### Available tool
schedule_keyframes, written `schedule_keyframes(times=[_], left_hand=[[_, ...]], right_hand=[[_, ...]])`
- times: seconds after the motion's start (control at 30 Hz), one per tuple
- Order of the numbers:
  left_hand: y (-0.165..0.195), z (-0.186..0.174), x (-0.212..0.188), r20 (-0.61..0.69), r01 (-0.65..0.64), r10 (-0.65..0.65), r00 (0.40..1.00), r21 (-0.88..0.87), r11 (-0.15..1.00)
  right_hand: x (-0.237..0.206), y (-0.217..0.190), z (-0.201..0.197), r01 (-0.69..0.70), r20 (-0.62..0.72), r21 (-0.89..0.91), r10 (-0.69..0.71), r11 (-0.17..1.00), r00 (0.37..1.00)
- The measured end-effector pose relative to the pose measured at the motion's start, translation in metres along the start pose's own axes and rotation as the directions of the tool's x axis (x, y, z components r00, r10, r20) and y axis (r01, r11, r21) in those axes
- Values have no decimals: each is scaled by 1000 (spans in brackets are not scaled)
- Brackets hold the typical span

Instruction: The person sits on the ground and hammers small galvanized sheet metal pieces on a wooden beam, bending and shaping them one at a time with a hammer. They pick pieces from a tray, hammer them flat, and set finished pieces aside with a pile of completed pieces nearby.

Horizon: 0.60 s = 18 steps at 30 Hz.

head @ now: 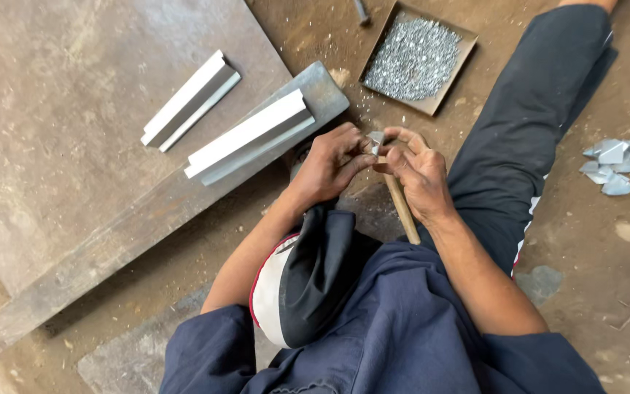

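On floor, centre: both hands pinch metal piece (375,141)
L hand (332,164): fingers closed on piece
R hand (417,171): closed on piece; wood handle (402,208) just under
Tray (395,18): w/ shavings, near
Bars (249,135): 2, on plate, left

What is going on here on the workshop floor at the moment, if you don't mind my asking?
A person sits on the dirt floor with both hands together over a small piece of shiny sheet metal. The left hand and the right hand pinch it between the fingertips. A wooden handle sticks out below the right hand. Two folded metal channels lie on a metal plate to the left. A tray of small metal bits sits ahead, and cut metal scraps lie to the right.
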<state>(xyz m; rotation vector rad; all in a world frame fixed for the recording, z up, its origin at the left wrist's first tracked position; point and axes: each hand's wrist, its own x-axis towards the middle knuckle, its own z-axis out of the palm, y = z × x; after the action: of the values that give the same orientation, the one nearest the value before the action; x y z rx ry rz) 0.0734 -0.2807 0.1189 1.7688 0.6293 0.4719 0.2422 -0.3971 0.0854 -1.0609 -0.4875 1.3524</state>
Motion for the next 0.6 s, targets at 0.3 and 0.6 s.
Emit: schedule_keyframes(times=[0.3, 0.6], left_hand=[[-4, -3, 3, 85, -165, 154, 984, 149, 975], [-9, -6, -8, 146, 193, -145, 979, -411, 891]], right_hand=[[-2, 0, 5, 274, 58, -529, -288, 803, 956], [-10, 11, -12, 49, 183, 53, -58, 997, 981]])
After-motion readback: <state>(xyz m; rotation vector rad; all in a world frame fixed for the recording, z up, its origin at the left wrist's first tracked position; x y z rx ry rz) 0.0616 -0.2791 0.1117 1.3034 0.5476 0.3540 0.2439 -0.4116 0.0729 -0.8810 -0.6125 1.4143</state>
